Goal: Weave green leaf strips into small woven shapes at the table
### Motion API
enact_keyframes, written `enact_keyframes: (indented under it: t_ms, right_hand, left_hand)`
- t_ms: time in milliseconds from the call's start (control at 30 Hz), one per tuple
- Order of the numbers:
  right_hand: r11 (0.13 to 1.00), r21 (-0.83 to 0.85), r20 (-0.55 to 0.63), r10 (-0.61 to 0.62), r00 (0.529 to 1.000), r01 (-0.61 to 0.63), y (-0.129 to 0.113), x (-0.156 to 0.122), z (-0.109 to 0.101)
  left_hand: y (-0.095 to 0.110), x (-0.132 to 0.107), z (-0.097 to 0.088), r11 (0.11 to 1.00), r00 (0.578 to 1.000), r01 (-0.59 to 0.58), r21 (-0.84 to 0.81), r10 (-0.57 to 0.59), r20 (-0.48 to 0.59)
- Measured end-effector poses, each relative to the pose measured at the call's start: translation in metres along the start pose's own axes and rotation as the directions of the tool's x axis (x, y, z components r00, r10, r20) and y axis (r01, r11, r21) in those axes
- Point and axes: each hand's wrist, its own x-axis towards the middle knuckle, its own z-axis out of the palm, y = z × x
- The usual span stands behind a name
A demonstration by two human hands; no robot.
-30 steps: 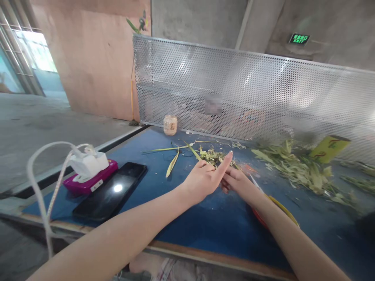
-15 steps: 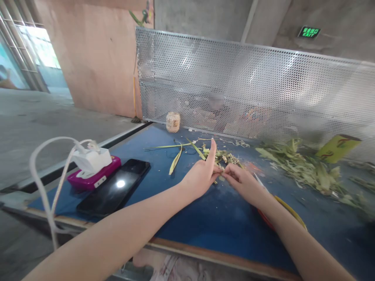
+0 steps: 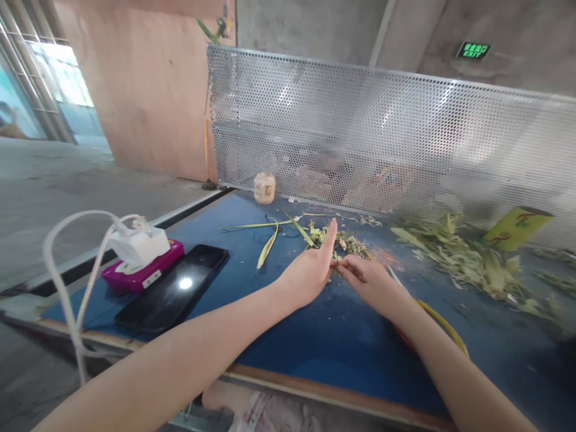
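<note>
**Two hands meet over a sprig at the plant heap**

The left hand (image 3: 309, 275) and the right hand (image 3: 369, 279) touch at the fingertips in the middle of the blue table (image 3: 315, 342). The right hand's fingertips are pinched together on a small green sprig (image 3: 337, 268), right where the two hands meet. The left hand's forefinger sticks straight out toward the far side. Its other fingers curl in at the sprig, but I cannot tell whether they grip it.

Just beyond the hands lies a small heap of green and yellow trimmings (image 3: 344, 241), with a few long leaf blades (image 3: 269, 247) strewn to its left. Under the right forearm a yellow and red tool (image 3: 443, 327) shows, mostly hidden.

Farther right a larger pile of leaves (image 3: 463, 259) spreads out, near a yellow-green carton (image 3: 517, 227). At the near left a dark phone (image 3: 173, 291) lies flat beside a pink power bank (image 3: 143, 273), which carries a white charger (image 3: 139, 245) and its cable (image 3: 67, 288). A small jar (image 3: 264, 188) stands at the far edge against the perforated metal screen (image 3: 382, 138).
</note>
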Motion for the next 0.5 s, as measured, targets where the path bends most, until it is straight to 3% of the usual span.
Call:
enact_keyframes:
  t_ms: [133, 267, 367, 500]
  right_hand:
    - [1.0, 0.009, -0.011, -0.022, 1.0, 0.022, 0.0021, 0.0016, 0.0004]
    - [0.999, -0.035, -0.013, 0.001, 1.0, -0.001, 0.0011, 0.002, 0.0]
    - [0.998, -0.058, 0.014, 0.005, 1.0, -0.004, -0.0013, 0.001, -0.0014]
    - [0.994, -0.107, 0.073, -0.001, 0.997, 0.009, -0.0041, -0.0008, -0.0039]
  left_hand:
    - [0.0009, -0.0001, 0.0019, 1.0, 1.0, -0.005, 0.012, 0.005, -0.007]
    - [0.0025, -0.0006, 0.0025, 0.995, 0.997, 0.076, -0.068, -0.076, 0.002]
    - [0.0023, -0.0006, 0.0, 0.987, 0.993, 0.111, -0.116, -0.104, 0.063]
    - [-0.0008, 0.0004, -0.0039, 0.993, 0.986, 0.053, -0.105, -0.036, 0.16]
